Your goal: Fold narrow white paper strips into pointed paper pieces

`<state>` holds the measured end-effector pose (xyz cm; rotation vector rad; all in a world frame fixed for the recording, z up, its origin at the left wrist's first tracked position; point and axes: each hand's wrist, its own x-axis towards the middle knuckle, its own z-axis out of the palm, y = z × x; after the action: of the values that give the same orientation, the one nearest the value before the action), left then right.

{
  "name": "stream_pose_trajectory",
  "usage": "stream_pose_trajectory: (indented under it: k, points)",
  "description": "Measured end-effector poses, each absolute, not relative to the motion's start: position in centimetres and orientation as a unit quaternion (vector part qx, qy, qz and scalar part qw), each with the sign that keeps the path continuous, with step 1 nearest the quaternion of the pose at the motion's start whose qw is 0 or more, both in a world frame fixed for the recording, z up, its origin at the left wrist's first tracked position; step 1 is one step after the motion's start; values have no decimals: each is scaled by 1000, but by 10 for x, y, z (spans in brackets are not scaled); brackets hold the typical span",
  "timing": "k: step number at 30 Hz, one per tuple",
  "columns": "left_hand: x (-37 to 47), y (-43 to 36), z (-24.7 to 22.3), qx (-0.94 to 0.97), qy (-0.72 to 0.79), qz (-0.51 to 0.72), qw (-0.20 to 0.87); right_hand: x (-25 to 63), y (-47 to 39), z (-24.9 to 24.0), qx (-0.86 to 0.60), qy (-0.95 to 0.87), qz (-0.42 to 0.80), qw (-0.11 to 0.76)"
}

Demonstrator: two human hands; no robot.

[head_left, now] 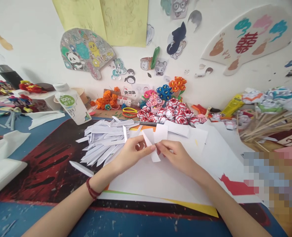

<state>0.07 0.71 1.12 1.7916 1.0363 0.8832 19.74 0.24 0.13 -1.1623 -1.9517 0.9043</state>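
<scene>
Between my two hands is a white paper strip, raised above white sheets. My left hand, with a dark red bracelet on its wrist, pinches the strip between thumb and fingers. My right hand has its fingertips closed at the strip's right edge, seemingly gripping it too; the exact contact is partly hidden. Just left of my left hand lies a heap of folded paper strips. One folded strip rests apart at the heap's near side. Under my hands are large white paper sheets.
Red-and-white paper roses line the back by the wall. A white bottle stands back left, near yellow-handled scissors. Thin wooden sticks lie at right. A white box-like object sits at far left on the blue table.
</scene>
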Motion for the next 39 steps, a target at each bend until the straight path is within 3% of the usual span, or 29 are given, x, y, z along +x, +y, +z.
stream_pose_trajectory:
  k: [15, 29, 39]
  points:
    - [13, -1, 6, 782, 461, 294, 300, 184, -6, -2, -474, -652, 411, 426]
    - [13, 0, 9, 727, 439, 352, 394, 189, -3, 1, -427, -579, 506, 475]
    - [16, -7, 13, 729, 445, 359, 376, 187, -5, 3, -448, -551, 512, 484]
